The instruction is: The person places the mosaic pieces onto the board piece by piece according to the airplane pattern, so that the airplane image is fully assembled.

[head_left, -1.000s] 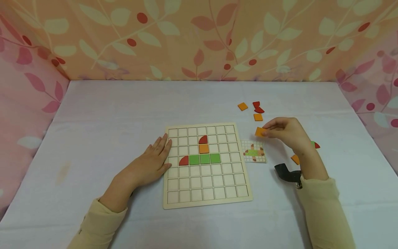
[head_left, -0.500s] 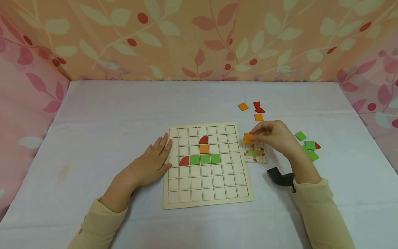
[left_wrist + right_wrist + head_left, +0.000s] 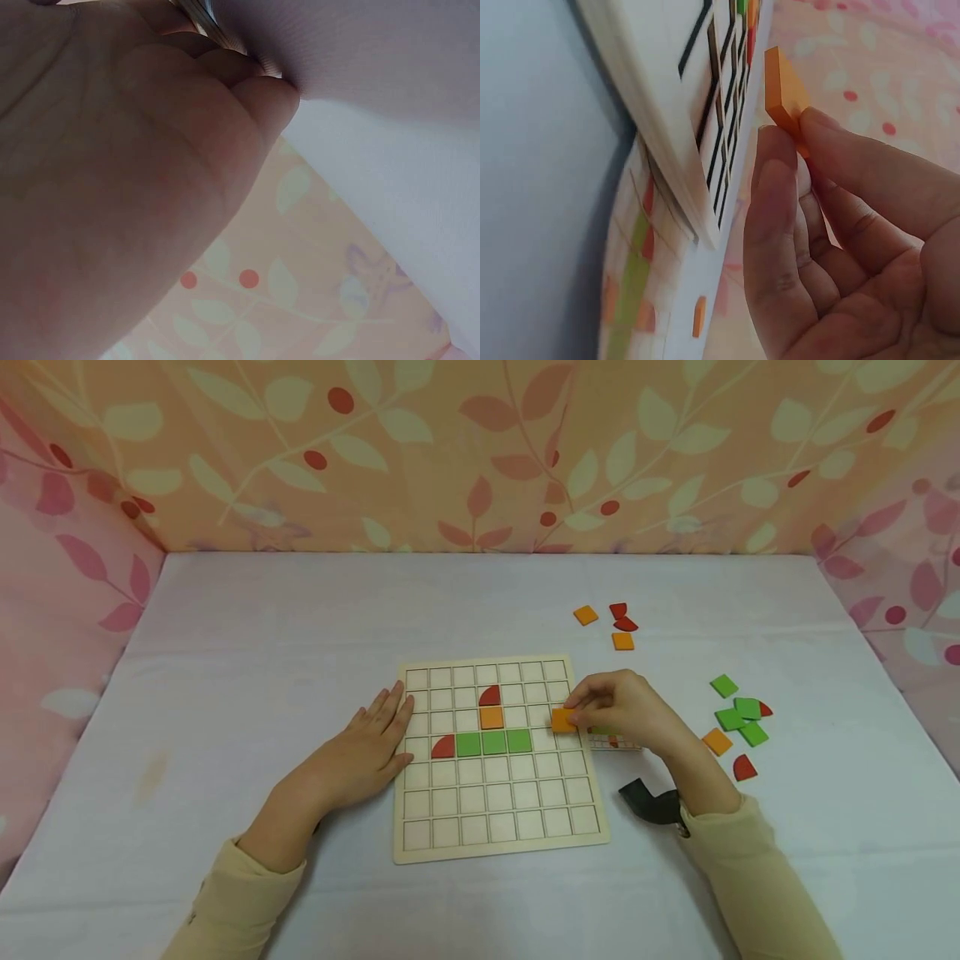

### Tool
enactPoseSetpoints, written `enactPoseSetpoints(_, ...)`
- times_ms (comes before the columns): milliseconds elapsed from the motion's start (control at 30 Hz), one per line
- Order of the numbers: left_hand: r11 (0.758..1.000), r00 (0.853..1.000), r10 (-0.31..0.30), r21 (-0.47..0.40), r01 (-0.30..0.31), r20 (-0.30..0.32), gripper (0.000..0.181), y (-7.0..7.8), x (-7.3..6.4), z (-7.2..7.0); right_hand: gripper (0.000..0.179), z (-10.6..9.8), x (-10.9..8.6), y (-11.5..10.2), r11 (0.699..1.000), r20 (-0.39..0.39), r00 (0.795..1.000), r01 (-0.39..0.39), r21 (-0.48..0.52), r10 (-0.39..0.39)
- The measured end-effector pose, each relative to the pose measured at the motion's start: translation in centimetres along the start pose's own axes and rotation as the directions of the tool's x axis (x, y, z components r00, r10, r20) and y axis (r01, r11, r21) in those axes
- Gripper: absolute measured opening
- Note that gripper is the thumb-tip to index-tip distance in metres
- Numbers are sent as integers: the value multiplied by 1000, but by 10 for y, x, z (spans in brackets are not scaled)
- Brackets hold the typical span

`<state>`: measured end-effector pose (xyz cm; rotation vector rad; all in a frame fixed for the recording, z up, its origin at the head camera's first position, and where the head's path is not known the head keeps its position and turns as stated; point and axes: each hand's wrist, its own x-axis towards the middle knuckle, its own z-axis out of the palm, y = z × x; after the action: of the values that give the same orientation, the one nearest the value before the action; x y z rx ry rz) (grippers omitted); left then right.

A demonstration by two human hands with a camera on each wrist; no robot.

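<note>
A wooden grid board (image 3: 498,827) lies on the white-covered table. Set in its cells are a red quarter-circle tile (image 3: 490,697) above an orange square tile (image 3: 491,717), then a row of green square tiles (image 3: 493,742) with another red quarter-circle tile (image 3: 443,747) at its left end. My left hand (image 3: 360,756) rests at the board's left edge, fingers extended. Above the board's right side, my right hand (image 3: 626,714) pinches an orange square tile (image 3: 784,86) between thumb and fingers, raised off the surface in the right wrist view. The printed pattern card (image 3: 617,743) is partly covered by that hand.
Beyond the board lie two loose orange tiles (image 3: 586,615) and two red pieces (image 3: 626,624). To the right are several green tiles (image 3: 723,686), an orange tile (image 3: 717,742) and red pieces (image 3: 745,767). Patterned fabric walls (image 3: 480,460) stand behind and beside the table.
My right hand has carried the orange tile left and toward me, from beyond the card to over the board's right columns. The left hand has stayed in place.
</note>
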<state>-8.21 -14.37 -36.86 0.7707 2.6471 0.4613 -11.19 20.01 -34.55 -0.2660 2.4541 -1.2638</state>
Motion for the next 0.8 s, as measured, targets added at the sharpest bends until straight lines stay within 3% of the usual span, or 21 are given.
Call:
enactPoseSetpoints(367, 1000, 1000, -10, 6, 10, 5, 68, 0, -1, -1, 9, 16, 4, 1, 996, 95, 993, 71, -51, -66)
enactPoseSetpoints(800, 1000, 999, -25, -7, 25, 24, 67, 2, 0, -1, 8, 20, 5, 1, 992, 90, 992, 97, -80, -90)
